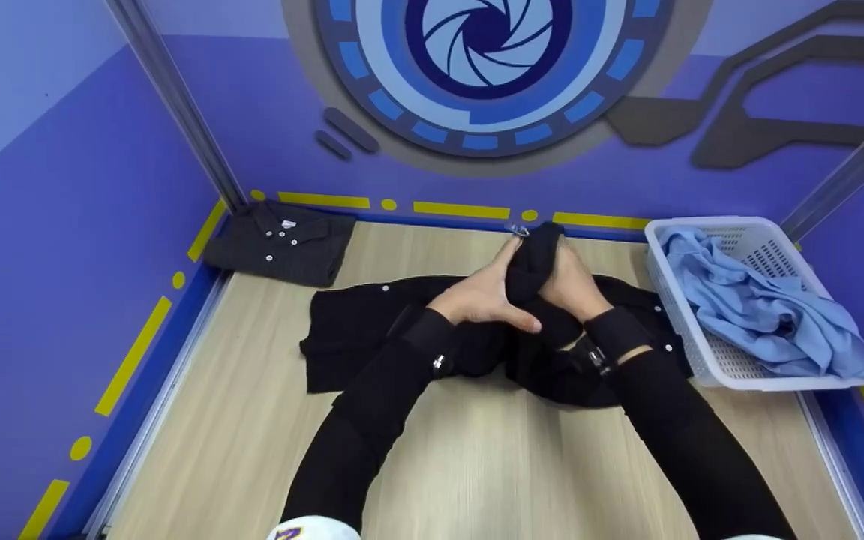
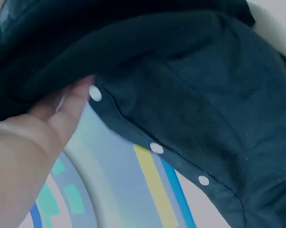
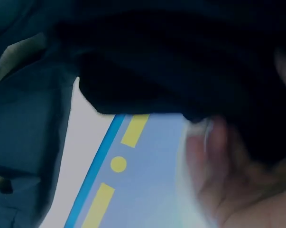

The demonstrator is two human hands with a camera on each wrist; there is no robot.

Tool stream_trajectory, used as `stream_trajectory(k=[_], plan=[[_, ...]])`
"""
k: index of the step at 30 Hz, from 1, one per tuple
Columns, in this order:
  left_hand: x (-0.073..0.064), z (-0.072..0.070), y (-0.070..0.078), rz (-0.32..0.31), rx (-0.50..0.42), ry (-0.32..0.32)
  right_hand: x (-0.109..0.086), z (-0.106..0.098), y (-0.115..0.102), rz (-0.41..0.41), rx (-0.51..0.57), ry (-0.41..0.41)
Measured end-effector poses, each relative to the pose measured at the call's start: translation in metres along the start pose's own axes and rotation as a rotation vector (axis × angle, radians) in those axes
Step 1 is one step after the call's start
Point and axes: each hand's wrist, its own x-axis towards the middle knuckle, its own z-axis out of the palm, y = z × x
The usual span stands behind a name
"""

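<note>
A black button-up shirt (image 1: 357, 326) lies spread sideways on the table, its collar part lifted in a bunched fold between both hands. My left hand (image 1: 481, 294) grips the left side of that fold, thumb pointing out to the right. From the other side my right hand (image 1: 573, 285) grips it, fingers partly hidden behind the cloth. White buttons (image 2: 156, 147) run down the shirt's front edge in the left wrist view. The right wrist view shows blurred right-hand fingers (image 3: 214, 156) at the dark cloth's lower edge. A small clear piece (image 1: 518, 230) shows at the fold's top.
A folded dark grey shirt (image 1: 304, 259) lies at the back left corner of the wooden table (image 1: 469, 465). On the right, a white plastic basket (image 1: 691, 352) holds a crumpled light blue garment (image 1: 769, 315). Blue-purple panels (image 1: 237, 112) wall in the back and sides.
</note>
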Motion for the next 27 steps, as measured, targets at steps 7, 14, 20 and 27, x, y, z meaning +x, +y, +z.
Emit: stream_trajectory(k=[7, 14, 20, 27], plan=[[0.002, -0.001, 0.007, 0.062, -0.237, 0.192, 0.007, 0.0, -0.013, 0.168, 0.207, 0.081], [0.002, 0.0, 0.01, -0.024, -0.218, 0.329, 0.011, -0.004, -0.022, 0.13, 0.259, 0.185], [0.0, -0.016, -0.003, -0.164, -0.072, 0.503, 0.011, -0.018, -0.015, 0.114, 0.281, 0.154], [-0.012, -0.031, -0.021, -0.189, 0.461, 0.664, 0.01, -0.027, -0.015, 0.083, 0.274, 0.231]])
